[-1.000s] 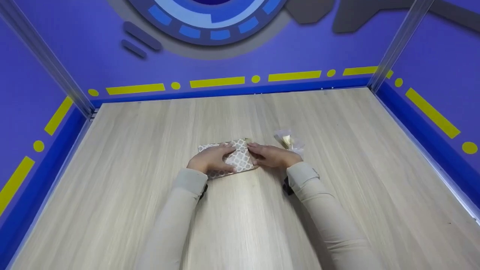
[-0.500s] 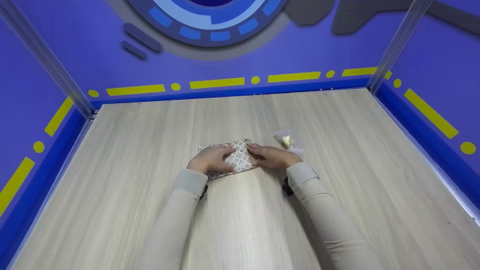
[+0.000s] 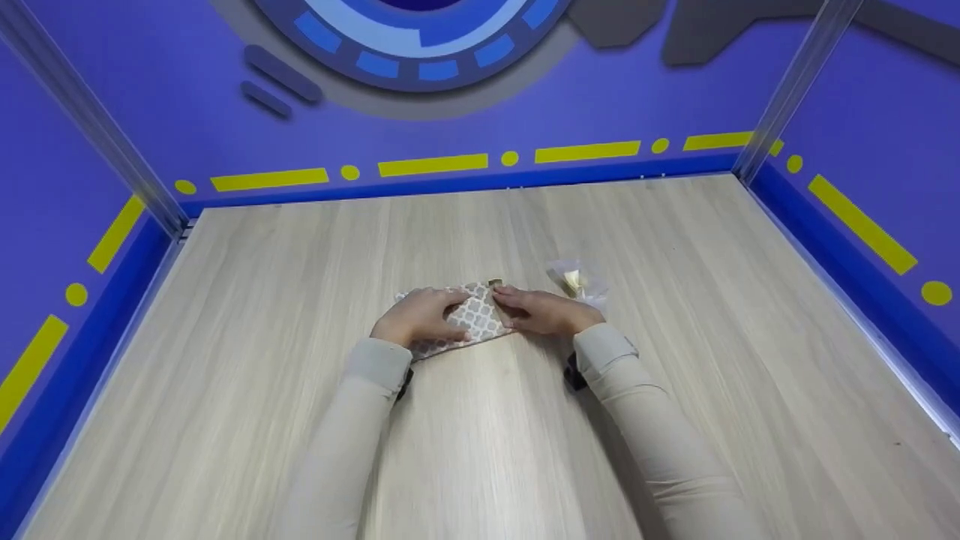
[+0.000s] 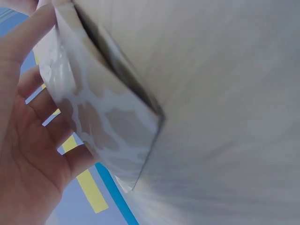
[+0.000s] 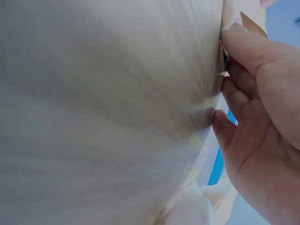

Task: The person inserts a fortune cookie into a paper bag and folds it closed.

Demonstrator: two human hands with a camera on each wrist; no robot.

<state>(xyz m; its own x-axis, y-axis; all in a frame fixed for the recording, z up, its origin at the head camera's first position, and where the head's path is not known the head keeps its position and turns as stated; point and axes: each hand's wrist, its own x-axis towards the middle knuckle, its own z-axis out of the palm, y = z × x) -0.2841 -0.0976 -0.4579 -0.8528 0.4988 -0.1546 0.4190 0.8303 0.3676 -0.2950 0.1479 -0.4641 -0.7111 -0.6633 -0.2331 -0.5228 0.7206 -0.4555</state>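
Grey-and-white patterned paper, folded into a flat packet, lies at mid-table between both hands. My left hand grips its left part, thumb toward the near edge and fingers over the far edge. At the right end, my right hand pinches a plain brownish flap. A small gold piece shows at the packet's far right corner. In the left wrist view the folded paper has a dark slit along its near edge. Right-hand fingertips rest at the tabletop in the right wrist view.
A clear plastic bag with something gold in it lies just beyond my right hand. The pale wooden table is bounded by blue-purple panels with yellow marks at the back and both sides.
The packet's far right corner has shifted slightly nearer, and more of the gold piece shows there. My left hand has moved a little to the left; the right hand stays nearly still.
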